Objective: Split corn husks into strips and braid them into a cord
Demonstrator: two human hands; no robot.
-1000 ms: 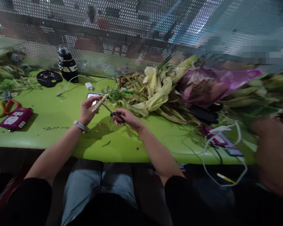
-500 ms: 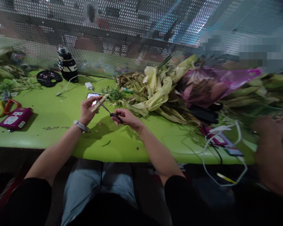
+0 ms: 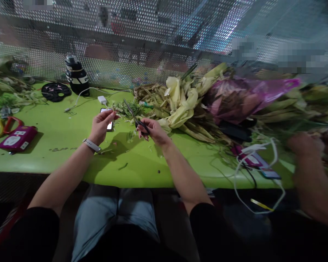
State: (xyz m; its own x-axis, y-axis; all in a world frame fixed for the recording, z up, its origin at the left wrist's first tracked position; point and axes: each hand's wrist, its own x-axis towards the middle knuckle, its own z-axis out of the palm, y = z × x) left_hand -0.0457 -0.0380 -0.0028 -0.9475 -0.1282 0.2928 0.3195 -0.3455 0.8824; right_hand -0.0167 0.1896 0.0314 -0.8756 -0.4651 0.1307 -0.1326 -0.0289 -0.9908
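Note:
My right hand (image 3: 154, 131) is closed around the dark handles of a pair of scissors (image 3: 131, 113); their blades point up and left, away from me. My left hand (image 3: 101, 125), with a pale watch band on the wrist, pinches at thumb and fingertips. Whatever lies in that pinch is too small to make out. Just behind the left fingers a lit phone (image 3: 109, 126) lies partly hidden on the green table (image 3: 136, 167). Thin green shreds (image 3: 123, 108) are heaped beyond the blades, beside a large pile of corn husks (image 3: 184, 105).
At the left are a magenta box (image 3: 18, 139), scissors with yellow and red handles (image 3: 8, 126), a black disc (image 3: 56, 91) and a dark bottle (image 3: 78, 78). At the right are a pink plastic bag (image 3: 232, 96), cabled phones (image 3: 268, 170) and another person's arm (image 3: 313, 178).
The scissors have moved right, away from my left hand, and their blades now point more upward. The pale husk strip in my left fingers no longer shows there.

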